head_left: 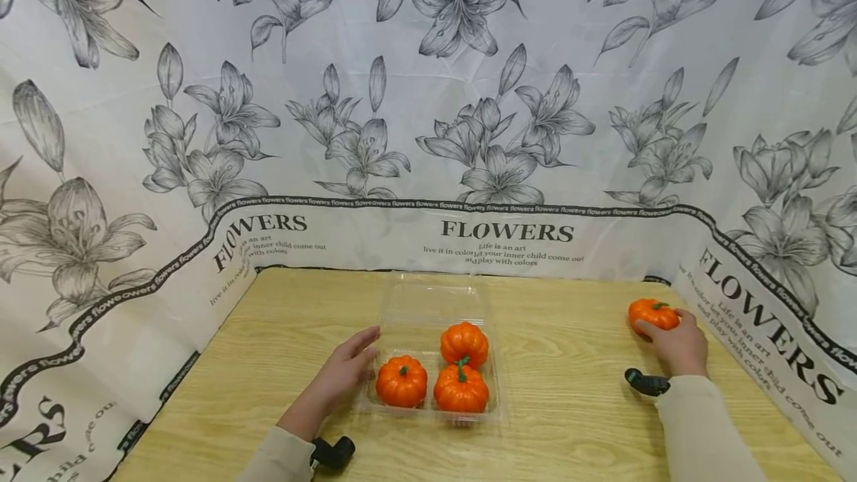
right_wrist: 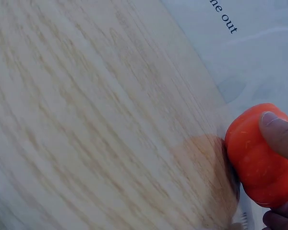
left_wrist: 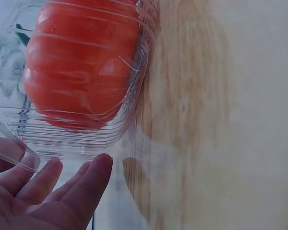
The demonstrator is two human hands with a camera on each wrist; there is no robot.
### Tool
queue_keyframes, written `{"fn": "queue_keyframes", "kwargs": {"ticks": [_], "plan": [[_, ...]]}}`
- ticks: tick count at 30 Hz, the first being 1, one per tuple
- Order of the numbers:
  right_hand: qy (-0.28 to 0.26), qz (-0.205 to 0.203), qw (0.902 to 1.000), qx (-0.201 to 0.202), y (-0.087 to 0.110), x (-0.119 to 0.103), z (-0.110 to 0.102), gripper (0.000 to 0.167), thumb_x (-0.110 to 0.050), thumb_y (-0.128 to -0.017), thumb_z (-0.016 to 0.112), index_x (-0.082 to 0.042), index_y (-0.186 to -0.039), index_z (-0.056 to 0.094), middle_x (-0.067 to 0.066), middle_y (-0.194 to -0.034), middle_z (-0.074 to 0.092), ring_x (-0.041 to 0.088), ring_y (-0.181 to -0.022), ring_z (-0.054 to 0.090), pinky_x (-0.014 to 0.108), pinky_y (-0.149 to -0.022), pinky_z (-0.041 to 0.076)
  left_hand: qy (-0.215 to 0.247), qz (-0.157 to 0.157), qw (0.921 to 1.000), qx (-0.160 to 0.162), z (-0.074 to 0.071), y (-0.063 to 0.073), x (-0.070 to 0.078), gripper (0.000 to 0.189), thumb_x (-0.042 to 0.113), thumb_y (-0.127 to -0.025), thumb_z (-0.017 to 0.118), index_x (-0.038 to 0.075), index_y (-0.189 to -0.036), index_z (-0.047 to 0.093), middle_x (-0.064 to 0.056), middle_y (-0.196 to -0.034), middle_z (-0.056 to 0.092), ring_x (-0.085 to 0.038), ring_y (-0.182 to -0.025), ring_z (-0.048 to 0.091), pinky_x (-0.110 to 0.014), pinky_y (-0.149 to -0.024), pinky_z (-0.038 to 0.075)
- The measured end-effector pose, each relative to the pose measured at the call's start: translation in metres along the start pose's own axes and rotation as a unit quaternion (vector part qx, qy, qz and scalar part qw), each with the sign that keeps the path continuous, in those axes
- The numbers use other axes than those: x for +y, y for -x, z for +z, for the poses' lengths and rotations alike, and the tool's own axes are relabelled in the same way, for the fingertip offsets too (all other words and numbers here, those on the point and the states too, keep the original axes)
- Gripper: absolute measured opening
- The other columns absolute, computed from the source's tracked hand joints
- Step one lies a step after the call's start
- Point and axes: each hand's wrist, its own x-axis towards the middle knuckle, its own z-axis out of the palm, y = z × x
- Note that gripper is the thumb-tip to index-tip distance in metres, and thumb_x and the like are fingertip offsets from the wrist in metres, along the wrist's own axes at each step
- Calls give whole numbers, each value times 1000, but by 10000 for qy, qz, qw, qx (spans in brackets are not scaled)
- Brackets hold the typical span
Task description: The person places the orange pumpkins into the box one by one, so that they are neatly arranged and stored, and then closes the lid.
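Note:
My right hand (head_left: 681, 346) grips a small orange toy pumpkin (head_left: 652, 315) with a green stem, at the far right of the table. In the right wrist view the thumb (right_wrist: 281, 134) presses on one side of the pumpkin (right_wrist: 259, 158), with fingertips on the other. My left hand (head_left: 344, 367) lies along the left side of a clear plastic clamshell box (head_left: 494, 402), its fingers relaxed at the wall. Seen from the left wrist, the fingertips (left_wrist: 102, 164) are right at the ribbed wall. Inside are three more pumpkins, at front left (head_left: 402, 382), front right (head_left: 460, 391) and back right (head_left: 465, 344).
The box's clear lid (head_left: 435, 300) is folded back toward the rear. Beneath everything is a wood-grain table (head_left: 562, 407). A white curtain (head_left: 368, 236) printed with flowers and lettering closes off the back and both sides. Dark wrist devices show near each cuff.

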Motion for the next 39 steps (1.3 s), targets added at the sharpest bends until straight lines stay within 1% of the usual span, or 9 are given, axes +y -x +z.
{"fn": "queue_keyframes", "kwargs": {"ticks": [4, 8, 12, 19, 25, 32, 35, 39], "plan": [[-184, 12, 9998, 122, 4, 0, 2, 101, -54, -88, 60, 4, -153, 9, 39, -150, 20, 55, -134, 26, 63, -108, 29, -48, 2, 10000, 12, 0, 1, 0, 48, 16, -104, 44, 7, -150, 35, -17, -156, 33, -41, -138, 38, -45, -95, 52], [-248, -33, 9995, 203, 6, 2, 3, 101, -55, -87, 62, 2, -153, 11, 39, -150, 21, 55, -134, 27, 63, -107, 30, -19, -4, 10000, -10, -1, 1, 0, 48, 16, -104, 44, 7, -150, 35, -17, -156, 32, -41, -138, 37, -45, -95, 52], [-243, -62, 9994, 229, 8, 4, 5, 99, -55, -88, 61, 1, -154, 12, 37, -152, 20, 54, -135, 26, 63, -108, 29, -6, -21, 10000, -43, -2, 1, 1, 49, 17, -104, 44, 8, -150, 34, -16, -157, 32, -41, -139, 37, -45, -96, 51], [-331, -276, 9988, 214, 12, 5, 8, 94, -54, -91, 57, -2, -155, 12, 32, -155, 20, 52, -137, 28, 61, -110, 29, 6, 1, 9999, -113, -3, 1, 2, 49, 16, -104, 43, 7, -151, 33, -17, -157, 31, -42, -140, 34, -47, -99, 49], [-369, -487, 9979, 208, 16, 2, 12, 91, -53, -92, 56, -4, -155, 13, 33, -154, 20, 51, -137, 29, 60, -110, 29, -20, 20, 9999, -99, -3, 1, 2, 49, 17, -104, 44, 7, -151, 34, -16, -157, 31, -41, -141, 33, -46, -99, 49], [-389, -830, 9958, 45, 22, -8, 11, 88, -51, -94, 54, -3, -155, 13, 34, -153, 21, 52, -137, 28, 61, -111, 27, -25, 6, 10000, -11, -3, 2, 2, 47, 15, -104, 44, 8, -150, 36, -16, -156, 33, -40, -140, 35, -45, -97, 51], [-466, -847, 9953, -75, 25, -12, 11, 88, -51, -93, 56, -4, -155, 14, 32, -155, 21, 52, -138, 27, 61, -111, 26, -47, 3, 10000, 0, -3, 2, 3, 47, 15, -103, 45, 8, -149, 37, -15, -156, 34, -40, -139, 36, -44, -97, 51], [-734, -825, 9937, -204, 30, -17, 13, 88, -48, -93, 58, -5, -156, 13, 28, -157, 20, 50, -140, 25, 60, -112, 25, -55, 4, 10000, -18, -3, 1, 3, 47, 15, -103, 45, 7, -149, 37, -15, -156, 34, -40, -138, 38, -43, -95, 52]]}}
